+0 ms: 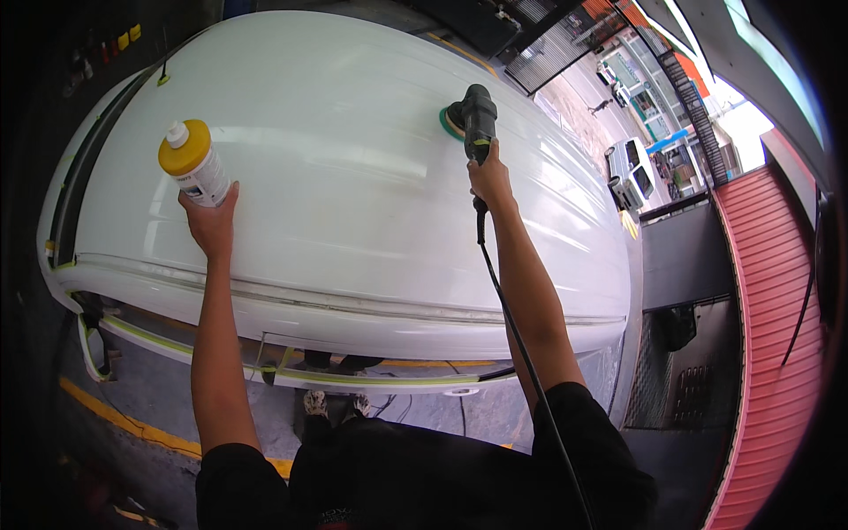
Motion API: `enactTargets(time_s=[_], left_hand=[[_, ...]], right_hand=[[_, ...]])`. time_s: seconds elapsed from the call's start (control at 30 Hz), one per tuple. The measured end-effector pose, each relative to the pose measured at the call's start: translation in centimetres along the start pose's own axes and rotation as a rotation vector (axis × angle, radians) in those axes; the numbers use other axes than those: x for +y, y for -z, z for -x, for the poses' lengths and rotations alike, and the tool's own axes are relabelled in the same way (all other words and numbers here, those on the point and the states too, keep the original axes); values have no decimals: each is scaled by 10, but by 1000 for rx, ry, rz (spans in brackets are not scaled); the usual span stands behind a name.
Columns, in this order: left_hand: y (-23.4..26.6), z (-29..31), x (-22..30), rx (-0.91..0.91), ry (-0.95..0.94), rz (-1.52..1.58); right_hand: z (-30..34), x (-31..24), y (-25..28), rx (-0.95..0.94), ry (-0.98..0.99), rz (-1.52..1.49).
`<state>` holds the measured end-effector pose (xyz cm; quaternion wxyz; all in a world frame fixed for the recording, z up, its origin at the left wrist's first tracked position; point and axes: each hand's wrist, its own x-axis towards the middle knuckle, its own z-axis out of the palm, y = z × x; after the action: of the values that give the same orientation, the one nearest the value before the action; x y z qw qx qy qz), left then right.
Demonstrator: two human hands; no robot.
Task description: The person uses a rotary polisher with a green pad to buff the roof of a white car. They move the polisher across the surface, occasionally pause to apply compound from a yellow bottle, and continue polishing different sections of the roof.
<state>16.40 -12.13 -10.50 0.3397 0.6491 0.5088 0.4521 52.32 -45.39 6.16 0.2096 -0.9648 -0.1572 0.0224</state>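
My left hand (209, 221) is wrapped round the lower part of a white squeeze bottle (201, 177) with a yellow top and a white cap. The bottle is tilted, cap end away from me, over the left part of a white car roof (309, 177). Farther right, my right hand (491, 177) grips the handle of a dark grey power polisher (480, 115). Its green-edged round pad (452, 124) is at the roof surface; whether it touches or spins I cannot tell. From the handle a black cord (508, 305) runs back along my right arm.
Yellow-green masking tape (159, 343) lines the car's near side. A yellow floor line (132, 422) crosses the grey floor at lower left. Red corrugated roofing (777, 291) stands at the right, and a parked silver vehicle (629, 172) is outside beyond an open gate.
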Motion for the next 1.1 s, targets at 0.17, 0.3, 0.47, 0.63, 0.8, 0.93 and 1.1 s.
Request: enactTargets(time_s=[0.17,0.3,0.47,0.63,0.8,0.93,1.1], left_hand=[[4,5,8,31,-33,38],[11,4,12,14,6,52],[12,7,20,8,-9,74],[11,7,11,11,-26,79],[12,5,-2,54,-94,46],[10,5,1,37,-90,22],[10,4,3,15,-70,37]], right_hand=[[15,-49,-36,-51,149,23],[24,-107,-70,-89,278,80],[23,-168,-91,-155,376,128],[34,-188,-81,-230,447,113],[56,-159,-57,-255,423,155],[59,-117,-17,-253,366,187],[50,-64,25,-269,235,155]])
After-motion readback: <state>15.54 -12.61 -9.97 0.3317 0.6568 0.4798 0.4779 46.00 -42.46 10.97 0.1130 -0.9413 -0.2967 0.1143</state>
